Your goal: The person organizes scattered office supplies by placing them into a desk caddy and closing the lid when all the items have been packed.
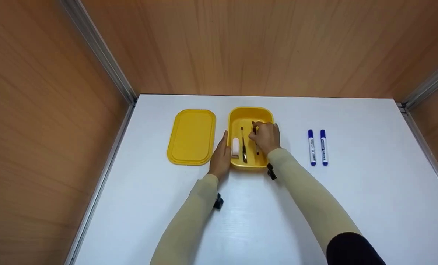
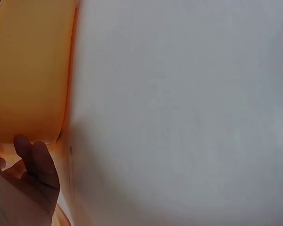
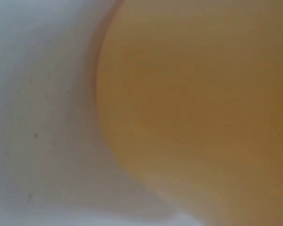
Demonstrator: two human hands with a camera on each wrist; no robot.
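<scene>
A yellow lid (image 1: pixel 191 136) lies leftmost on the table (image 1: pixel 351 206). The left hand (image 1: pixel 220 157) rests flat against the box (image 1: pixel 249 112). Inside it, the right hand (image 1: pixel 266 137) pinches a pen (image 1: pixel 255 129). Two markers (image 1: pixel 317 147) lie well right.

A yellow lid (image 1: pixel 192 136) lies flat on the white desk (image 1: pixel 351 206), inner side up, just left of the open box and apart from it. Two blue-capped markers (image 1: pixel 317 147) lie side by side to the right, parallel, caps pointing away toward the back wall, nearly touching each other and well apart from the box. Wood-grain panels (image 1: pixel 38 110) enclose the desk on the left, back and right. Grey metal strips (image 1: pixel 101 51) run along the corners where the panels meet and along the desk's side edges.
</scene>
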